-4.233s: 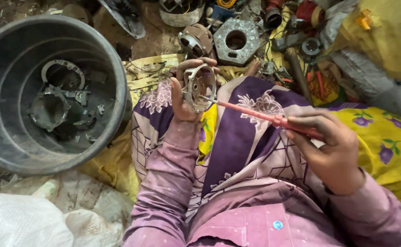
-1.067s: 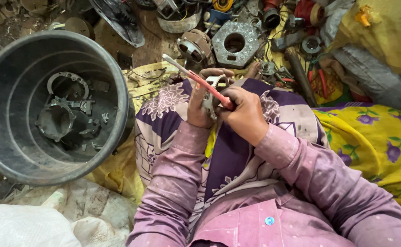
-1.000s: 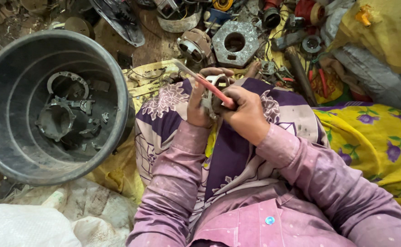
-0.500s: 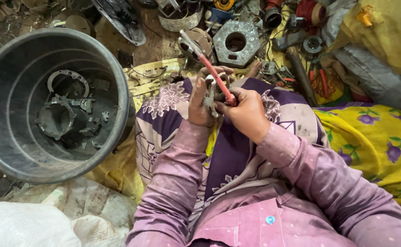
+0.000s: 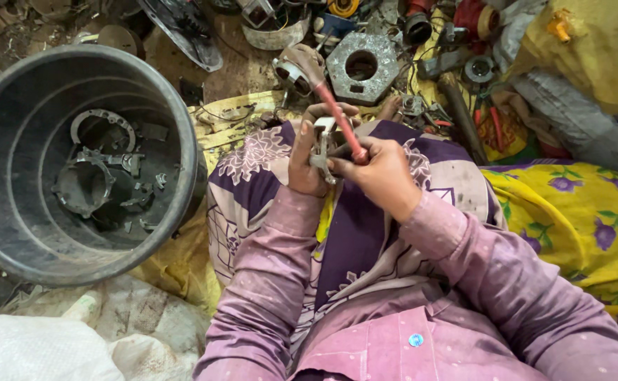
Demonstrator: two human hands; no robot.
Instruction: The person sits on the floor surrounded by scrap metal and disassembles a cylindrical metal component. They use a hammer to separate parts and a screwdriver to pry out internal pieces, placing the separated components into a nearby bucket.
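Since a moment ago the red-handled hammer has swung up, its head now lifted far over the scrap beyond the knees, where before it lay lower across the hands. The right hand is clenched round the lower end of the handle. The left hand grips a small grey metal part upright over the lap, fingers curled round it, thumb on the near side; what sort of part it is cannot be made out, since the hands cover most of it.

The person sits on the ground on a purple patterned cloth. To the left stands a large grey plastic tub with broken rings and metal bits lying in its bottom. On the far side, bare dirt floor is strewn with scrap, among it a hexagonal metal plate with a round hole. Yellow flowered fabric lies on the right (white sacking at near left).
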